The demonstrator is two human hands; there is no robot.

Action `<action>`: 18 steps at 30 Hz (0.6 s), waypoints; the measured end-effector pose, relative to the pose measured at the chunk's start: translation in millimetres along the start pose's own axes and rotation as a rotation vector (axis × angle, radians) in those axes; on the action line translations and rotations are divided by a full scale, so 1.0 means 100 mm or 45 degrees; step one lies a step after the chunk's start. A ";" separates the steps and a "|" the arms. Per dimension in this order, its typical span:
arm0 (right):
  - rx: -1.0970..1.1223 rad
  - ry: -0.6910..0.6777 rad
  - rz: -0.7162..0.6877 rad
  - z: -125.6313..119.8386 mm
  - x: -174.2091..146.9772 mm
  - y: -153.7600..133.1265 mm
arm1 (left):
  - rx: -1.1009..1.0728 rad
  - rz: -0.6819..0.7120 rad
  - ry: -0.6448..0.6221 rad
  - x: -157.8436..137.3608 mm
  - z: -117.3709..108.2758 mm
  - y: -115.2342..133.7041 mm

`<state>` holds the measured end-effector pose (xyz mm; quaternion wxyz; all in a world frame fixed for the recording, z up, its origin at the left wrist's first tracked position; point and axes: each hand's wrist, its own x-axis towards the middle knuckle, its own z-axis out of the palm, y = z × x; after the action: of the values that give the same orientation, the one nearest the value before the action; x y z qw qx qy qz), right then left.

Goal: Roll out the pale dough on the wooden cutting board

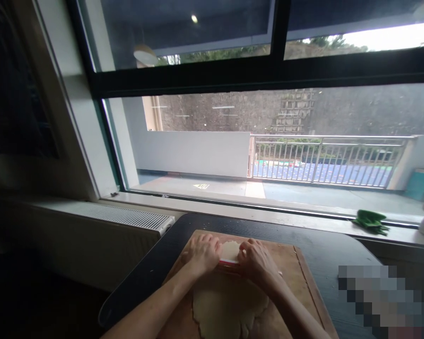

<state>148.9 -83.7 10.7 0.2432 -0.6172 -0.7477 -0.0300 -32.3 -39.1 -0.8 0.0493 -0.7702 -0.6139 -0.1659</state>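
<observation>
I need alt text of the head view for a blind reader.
The left hand and right hand rest on what looks like a red-and-white rolling pin over flattened dough on a wooden board, on a dark table before a window.

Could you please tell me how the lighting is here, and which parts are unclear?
Head view: the lower window is bright, the dough and board much dimmer; head view: the sky is washed out at upper right, the lower left corner nearly black; head view: a pixelated patch hides part of the lower right.

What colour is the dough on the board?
The dough is pale cream, best seen in the head view.
</observation>
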 end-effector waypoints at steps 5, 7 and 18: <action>-0.104 0.130 0.084 0.16 0.29 -0.06 | 0.017 -0.127 -0.026 0.33 0.04 0.04; -0.105 0.106 0.111 0.19 0.38 -0.03 | 0.009 -0.144 -0.046 0.44 0.06 0.03; -0.050 -0.047 0.354 0.21 0.35 0.00 | 0.077 -0.138 -0.025 0.35 0.10 0.03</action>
<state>138.2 -44.6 6.0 0.2191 -0.7200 -0.6585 0.0008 -20.7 -4.4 1.0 0.0575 -0.7357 -0.6597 -0.1423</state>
